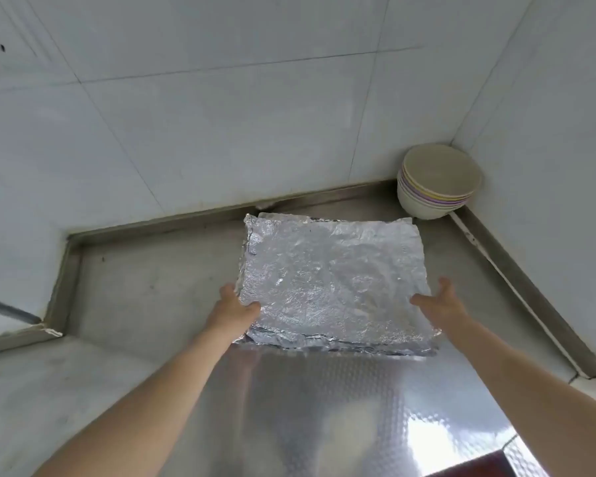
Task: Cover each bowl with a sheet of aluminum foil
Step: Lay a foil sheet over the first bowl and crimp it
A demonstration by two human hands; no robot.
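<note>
White tiled walls (221,115) over the whole upper half of the frame, meeting in a corner at the upper right. Below them a grey counter (145,277), spread from the left edge to the right, with a metal strip (159,225) along the foot of the walls. At the lower centre, on the counter, a shiny embossed sheet (324,407), running down to the bottom edge of the frame.

In the centre of the frame, a pile of crumpled foil sheets (334,280), rectangular, with several layers visible at the near edge. Far edge close to the metal strip, near edge over the far end of the embossed sheet. Not possible to tell whether lifted or lying flat.

Two bare forearms from the bottom edge, well apart, one at each side of the pile. Left hand (233,306) at the near left corner of the pile, gripping it: thumb on top, fingers against the left edge. Right hand (441,302) at the near right side, fingers spread and straight, only the thumb touching the top of the foil.

In the upper right, in the corner of the walls, a stack of bowls (434,187), tilted, uncovered, well apart from the foil. Rims cream, purple and yellow.

At the lower right, a small dark red thing (475,466), cut off by the frame.
</note>
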